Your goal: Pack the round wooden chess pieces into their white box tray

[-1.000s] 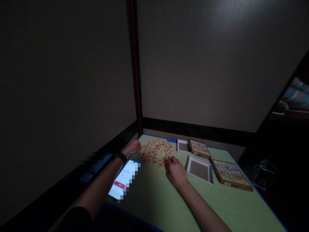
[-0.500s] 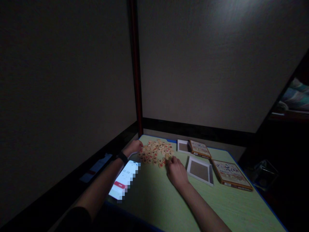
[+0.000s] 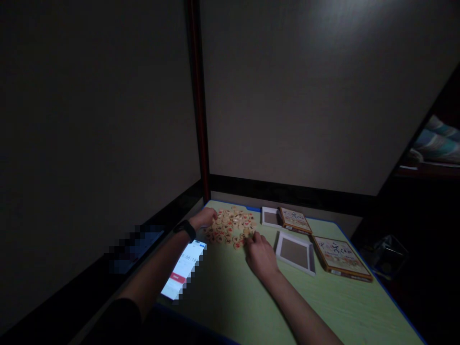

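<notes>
Round wooden Chinese chess pieces (image 3: pixel 230 225), marked in red or black, lie in a loose pile at the far left of the green table. My left hand (image 3: pixel 206 217), with a dark band on its wrist, reaches over the pile's left edge. Its fingers are bent down together, and their tips are partly hidden. At the pile's near right edge rests my right hand (image 3: pixel 260 253), back upward, fingers curled and closed beside the nearest pieces. Whether either hand pinches a piece is too small and dark to see.
A lit phone (image 3: pixel 184 269) showing a timer lies under my left forearm. Right of the pile are two white open box trays, a nearer one (image 3: pixel 294 252) and a farther one (image 3: pixel 270 217), and two printed boxes, a larger one (image 3: pixel 341 258) and a smaller one (image 3: pixel 294 219). Walls border the table (image 3: pixel 230 292).
My left hand has shifted slightly right, farther over the pile's left edge. My right hand stays at the near right edge of the pile. The view has shifted slightly.
</notes>
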A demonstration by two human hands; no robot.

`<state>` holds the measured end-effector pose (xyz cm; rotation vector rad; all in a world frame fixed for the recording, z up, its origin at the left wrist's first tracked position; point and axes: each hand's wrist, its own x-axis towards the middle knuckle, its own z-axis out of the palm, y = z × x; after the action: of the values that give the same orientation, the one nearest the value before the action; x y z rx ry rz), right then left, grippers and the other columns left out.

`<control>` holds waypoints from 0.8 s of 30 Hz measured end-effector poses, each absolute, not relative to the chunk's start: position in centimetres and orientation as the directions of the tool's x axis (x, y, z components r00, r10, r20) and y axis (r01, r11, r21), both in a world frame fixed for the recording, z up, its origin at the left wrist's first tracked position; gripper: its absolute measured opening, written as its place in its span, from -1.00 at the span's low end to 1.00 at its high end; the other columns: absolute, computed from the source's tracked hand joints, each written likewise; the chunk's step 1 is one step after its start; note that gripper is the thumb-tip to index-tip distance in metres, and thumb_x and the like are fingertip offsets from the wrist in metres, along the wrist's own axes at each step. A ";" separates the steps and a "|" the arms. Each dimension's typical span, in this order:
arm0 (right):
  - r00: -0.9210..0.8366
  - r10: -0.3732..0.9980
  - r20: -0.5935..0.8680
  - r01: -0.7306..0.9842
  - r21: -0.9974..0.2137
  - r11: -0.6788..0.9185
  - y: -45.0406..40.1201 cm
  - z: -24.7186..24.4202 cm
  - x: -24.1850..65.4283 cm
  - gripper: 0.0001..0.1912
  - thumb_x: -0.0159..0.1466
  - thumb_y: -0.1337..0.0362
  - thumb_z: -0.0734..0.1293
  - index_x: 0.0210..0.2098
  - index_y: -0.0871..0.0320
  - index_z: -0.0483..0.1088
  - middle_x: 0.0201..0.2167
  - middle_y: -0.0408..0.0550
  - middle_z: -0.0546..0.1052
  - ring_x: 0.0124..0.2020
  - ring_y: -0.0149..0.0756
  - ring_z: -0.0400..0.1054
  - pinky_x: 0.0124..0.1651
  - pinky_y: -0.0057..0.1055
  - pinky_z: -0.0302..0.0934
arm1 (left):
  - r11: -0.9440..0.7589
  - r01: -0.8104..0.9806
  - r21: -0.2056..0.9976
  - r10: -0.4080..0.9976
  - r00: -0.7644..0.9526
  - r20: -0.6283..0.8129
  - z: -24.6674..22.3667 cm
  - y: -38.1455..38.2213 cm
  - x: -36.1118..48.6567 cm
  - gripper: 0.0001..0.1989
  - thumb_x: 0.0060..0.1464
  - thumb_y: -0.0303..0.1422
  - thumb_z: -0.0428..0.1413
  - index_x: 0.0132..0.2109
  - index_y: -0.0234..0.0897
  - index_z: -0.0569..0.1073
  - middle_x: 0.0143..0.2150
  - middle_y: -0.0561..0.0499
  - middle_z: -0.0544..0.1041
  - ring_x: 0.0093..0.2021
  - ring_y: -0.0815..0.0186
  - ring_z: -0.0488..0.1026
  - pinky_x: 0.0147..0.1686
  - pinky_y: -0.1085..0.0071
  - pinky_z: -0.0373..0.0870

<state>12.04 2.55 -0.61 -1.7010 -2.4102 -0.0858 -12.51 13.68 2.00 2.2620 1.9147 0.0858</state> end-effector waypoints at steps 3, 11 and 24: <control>-0.321 0.932 0.167 0.940 -0.064 0.335 2.4 -0.2 12.1 -0.62 0.18 0.53 0.23 -0.05 0.20 0.46 -0.05 0.16 0.43 -0.03 -0.09 0.33 -0.03 -0.29 0.21 | -0.171 0.972 0.161 0.980 0.185 -0.076 1.8 13.9 -12.4 -0.58 -0.15 -0.65 0.10 -0.11 -0.30 0.57 -0.10 -0.11 0.59 -0.02 0.16 0.50 -0.04 0.37 0.39; -0.332 0.924 0.192 0.936 -0.057 0.348 2.5 -0.7 12.1 -0.68 0.25 0.49 0.19 -0.09 0.22 0.47 -0.07 0.17 0.43 -0.05 -0.08 0.34 -0.04 -0.28 0.21 | -0.202 0.963 0.178 0.976 0.212 -0.040 1.6 14.1 -12.3 -0.76 -0.09 -0.56 0.11 -0.24 -0.29 0.56 -0.19 -0.14 0.58 -0.07 0.12 0.51 -0.08 0.32 0.41; -0.329 0.928 0.177 0.936 -0.070 0.345 2.5 -0.5 12.0 -0.64 0.20 0.55 0.20 -0.08 0.22 0.48 -0.05 0.19 0.43 -0.04 -0.07 0.33 -0.04 -0.27 0.20 | -0.196 0.917 0.348 0.980 0.194 0.041 1.2 14.8 -13.8 -0.72 -0.05 -0.56 0.07 -0.21 -0.35 0.62 -0.22 -0.10 0.64 -0.20 0.22 0.54 -0.15 0.41 0.42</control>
<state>12.02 2.49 -0.45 -1.6971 -2.4190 -0.0656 -13.80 14.82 1.16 2.2236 1.8127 0.3727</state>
